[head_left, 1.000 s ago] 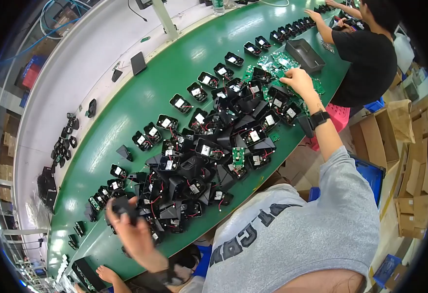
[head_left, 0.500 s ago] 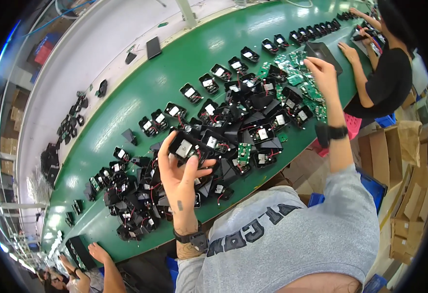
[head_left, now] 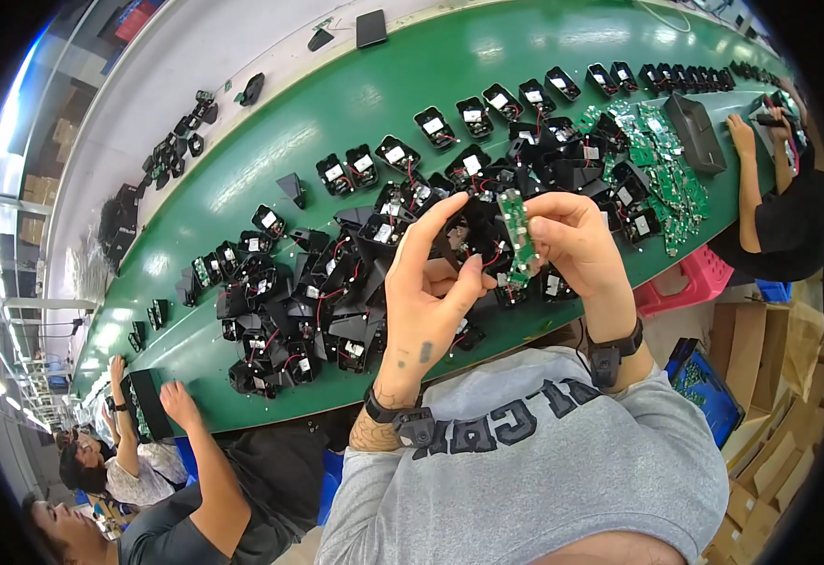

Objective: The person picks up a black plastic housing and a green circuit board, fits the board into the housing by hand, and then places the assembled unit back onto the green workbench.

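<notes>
In the middle of the view my left hand [head_left: 433, 292] curls around a black plastic housing [head_left: 461, 235] with red wires inside, partly hidden by the fingers. Beside it my right hand [head_left: 576, 247] pinches a narrow green circuit board [head_left: 518, 235] between thumb and fingers. The board is held upright close to the housing's right side; whether the two touch I cannot tell. Beneath and around both hands lies a heap of similar black housings [head_left: 336, 273] with red wires and pale blocks. To the right of my right hand is a pile of loose green circuit boards [head_left: 661, 169].
A row of black housings [head_left: 435, 127] runs along the green table [head_left: 355, 104]. A dark tray [head_left: 694, 132] stands at the right, a black box [head_left: 148, 405] at the left. Co-workers' arms [head_left: 209, 452] reach in at both ends. A pink stool [head_left: 685, 282] stands below the table edge.
My right hand has come from the board pile to my left hand, now with a green circuit board in its fingers. The left hand still holds the housing. The whole view has shifted.
</notes>
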A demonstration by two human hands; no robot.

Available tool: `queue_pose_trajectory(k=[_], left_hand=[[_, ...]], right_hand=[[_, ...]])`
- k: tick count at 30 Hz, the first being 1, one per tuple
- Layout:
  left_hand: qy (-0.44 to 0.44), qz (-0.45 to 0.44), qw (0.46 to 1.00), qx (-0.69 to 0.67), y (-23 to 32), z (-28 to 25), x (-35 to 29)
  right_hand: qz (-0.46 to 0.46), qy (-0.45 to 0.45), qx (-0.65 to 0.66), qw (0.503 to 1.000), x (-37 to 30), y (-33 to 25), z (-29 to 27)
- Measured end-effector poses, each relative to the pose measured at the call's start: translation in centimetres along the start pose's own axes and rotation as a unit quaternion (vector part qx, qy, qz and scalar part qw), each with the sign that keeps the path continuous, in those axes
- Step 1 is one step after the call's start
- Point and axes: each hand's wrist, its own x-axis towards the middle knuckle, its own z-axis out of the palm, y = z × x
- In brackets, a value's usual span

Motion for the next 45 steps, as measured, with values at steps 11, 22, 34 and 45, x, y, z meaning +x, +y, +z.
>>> queue_pose_trajectory(k=[11, 22, 34, 45], left_hand=[[0.014, 0.027, 1.0, 0.002, -0.1, 0.0, 0.2], [0.005, 0.026, 0.999, -0.039, -2.0, 0.7, 0.4], [0.093, 0.22, 0.954, 0.181, -3.8, 1.2, 0.6], [0.137, 0.316, 0.909, 0.232, -4.6, 1.5, 0.9]], right_hand=[[0.021, -0.039, -0.097, 0.994, 0.6, 0.2, 0.6], [-0.235, 0.053, -0.339, 0.91, -0.3, 0.8, 2.6], [-0.158, 0.059, -0.193, 0.967, -0.9, 2.1, 3.9], [-0.058, 0.082, -0.079, 0.992, -0.9, 3.1, 3.6]])
